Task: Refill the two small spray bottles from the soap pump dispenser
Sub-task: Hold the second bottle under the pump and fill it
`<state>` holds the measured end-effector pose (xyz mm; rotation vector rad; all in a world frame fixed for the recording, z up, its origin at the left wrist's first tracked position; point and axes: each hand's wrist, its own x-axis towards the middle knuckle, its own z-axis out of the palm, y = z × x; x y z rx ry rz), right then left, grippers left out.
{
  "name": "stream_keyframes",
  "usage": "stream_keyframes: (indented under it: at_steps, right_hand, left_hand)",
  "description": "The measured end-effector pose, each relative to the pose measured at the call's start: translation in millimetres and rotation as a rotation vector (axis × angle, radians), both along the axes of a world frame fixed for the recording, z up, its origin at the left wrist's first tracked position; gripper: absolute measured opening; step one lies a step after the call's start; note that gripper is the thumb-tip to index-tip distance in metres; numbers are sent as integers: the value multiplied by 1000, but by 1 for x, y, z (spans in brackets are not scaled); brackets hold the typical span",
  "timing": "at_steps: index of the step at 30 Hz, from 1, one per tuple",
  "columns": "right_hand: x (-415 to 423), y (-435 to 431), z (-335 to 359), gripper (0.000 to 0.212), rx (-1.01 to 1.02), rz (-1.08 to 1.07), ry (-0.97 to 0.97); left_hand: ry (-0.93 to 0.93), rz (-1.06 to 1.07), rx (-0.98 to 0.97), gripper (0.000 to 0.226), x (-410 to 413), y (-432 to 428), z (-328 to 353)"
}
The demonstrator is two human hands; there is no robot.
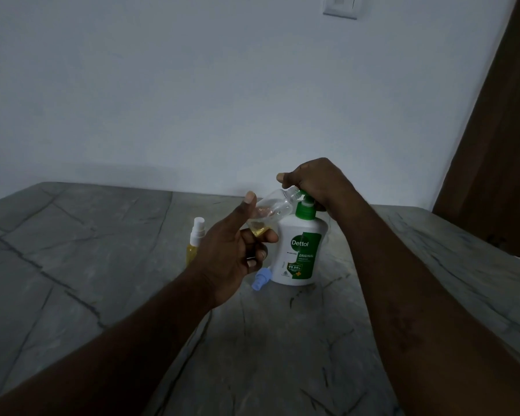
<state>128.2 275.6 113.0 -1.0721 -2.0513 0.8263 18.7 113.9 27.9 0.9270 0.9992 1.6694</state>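
Nearer than both hands, and out past the left hand's (228, 259) outer side, the grey veined stone tabletop (102, 235) spreads wide. Its far edge meets the pale wall (222, 85) just behind the right hand (315, 181), and its right edge falls away beyond the right forearm. Just below the left hand's curled fingers a small light-blue spray cap (261, 279) lies on its side against the foot of the white soap pump dispenser (300, 253), which has a green collar and label. The left hand grips a small clear plastic bottle (273, 207), thumb raised along its side and fingers curled under its base. The bottle is tilted, with a little yellow liquid pooled at its low end and its neck raised to the pump nozzle. Neck and nozzle seem to touch, though the right hand's fingers, curled down over the green pump head, hide the join. Behind the left hand's knuckles stands a yellow-filled spray bottle with a white cap (195, 238), upright and apart from the hand. A brown door (499, 145) rises far right.
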Motion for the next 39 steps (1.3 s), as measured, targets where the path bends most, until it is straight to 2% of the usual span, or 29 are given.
stream_keyframes:
  at_steps: [4,11,14,22,39]
  right_hand:
    - [0,0,-2,24,-24,5,2]
    - [2,-8,0,32,58,9,-3]
    - [4,-9,5,38,73,1,52]
    - [5,-13,8,38,148,2,26]
    - [3,-8,-3,43,-51,70,-8]
  left_hand:
    - [4,8,-3,68,1,-1,0]
    - [5,-2,-14,62,0,1,-1]
    - [1,-18,0,61,1,1,0]
    - [-3,-40,3,62,3,0,2]
    - [-2,-37,-9,66,-2,0,0]
